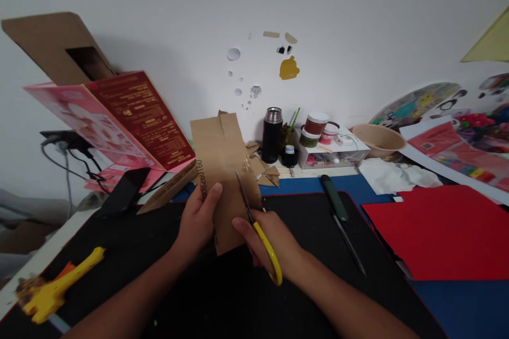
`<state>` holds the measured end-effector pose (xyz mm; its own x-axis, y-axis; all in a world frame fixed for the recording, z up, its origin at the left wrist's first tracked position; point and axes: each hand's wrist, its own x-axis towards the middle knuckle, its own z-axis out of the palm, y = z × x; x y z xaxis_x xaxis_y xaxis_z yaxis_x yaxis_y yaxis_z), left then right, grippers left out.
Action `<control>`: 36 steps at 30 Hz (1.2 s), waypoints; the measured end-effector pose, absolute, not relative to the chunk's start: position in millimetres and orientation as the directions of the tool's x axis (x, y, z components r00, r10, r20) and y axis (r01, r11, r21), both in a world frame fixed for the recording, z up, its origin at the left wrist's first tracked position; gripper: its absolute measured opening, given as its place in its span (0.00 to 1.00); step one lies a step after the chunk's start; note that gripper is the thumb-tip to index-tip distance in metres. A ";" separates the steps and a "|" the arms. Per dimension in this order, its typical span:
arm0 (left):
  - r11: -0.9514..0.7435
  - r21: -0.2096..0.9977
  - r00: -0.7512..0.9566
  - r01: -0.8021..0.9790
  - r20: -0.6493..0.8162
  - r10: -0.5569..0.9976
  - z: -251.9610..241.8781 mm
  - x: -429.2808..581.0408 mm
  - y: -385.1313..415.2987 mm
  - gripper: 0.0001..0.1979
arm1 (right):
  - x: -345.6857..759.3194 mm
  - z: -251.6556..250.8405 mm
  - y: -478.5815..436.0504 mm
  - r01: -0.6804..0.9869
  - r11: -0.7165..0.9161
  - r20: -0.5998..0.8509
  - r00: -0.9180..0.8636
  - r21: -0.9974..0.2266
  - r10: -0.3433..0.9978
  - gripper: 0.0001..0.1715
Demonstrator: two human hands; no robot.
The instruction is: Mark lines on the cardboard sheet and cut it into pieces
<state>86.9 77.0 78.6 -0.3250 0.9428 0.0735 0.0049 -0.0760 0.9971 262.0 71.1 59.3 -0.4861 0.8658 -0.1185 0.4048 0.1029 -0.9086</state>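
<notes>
Cardboard piece (222,169) stands upright over the black mat (310,233). Left hand (199,219) pinches its edge, thumb half covering the printed digits. Right hand (274,243) is closed round the yellow scissors (257,226), fingers hiding the handle loops.

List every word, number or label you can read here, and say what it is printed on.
"0610…": sideways code on the cardboard piece held by the left hand; later characters unsure.
Red box: pale print, too small to read.
Cardboard strip: dark print, blurred.
Red sheet at right: barcode label, unreadable.
Scissors in the right hand: no text.
</notes>
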 end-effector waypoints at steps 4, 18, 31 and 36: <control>-0.076 0.997 -0.351 -0.022 0.064 0.934 75.8 89.0 76.6 0.32 | 262.4 59.7 70.5 0.387 0.104 -0.107 -0.486 -0.916 0.867 0.33; -0.085 0.995 -0.341 -0.057 0.061 0.938 73.3 90.5 78.2 0.34 | 259.0 50.5 69.4 0.413 0.061 -0.149 -0.456 -0.909 0.877 0.36; -0.082 0.997 -0.330 -0.011 0.074 0.941 78.5 91.1 78.1 0.34 | 257.5 47.3 66.7 0.433 0.057 -0.154 -0.438 -0.900 0.886 0.38; -0.083 0.996 -0.287 0.025 0.086 0.954 79.0 87.6 80.4 0.33 | 256.3 53.1 65.6 0.446 0.042 -0.167 -0.418 -0.894 0.893 0.35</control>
<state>87.6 80.4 79.0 -0.2869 0.9541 0.0862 0.0247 -0.0825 0.9963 256.3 65.6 53.1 -0.4177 0.8932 -0.1668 0.4460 0.0416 -0.8941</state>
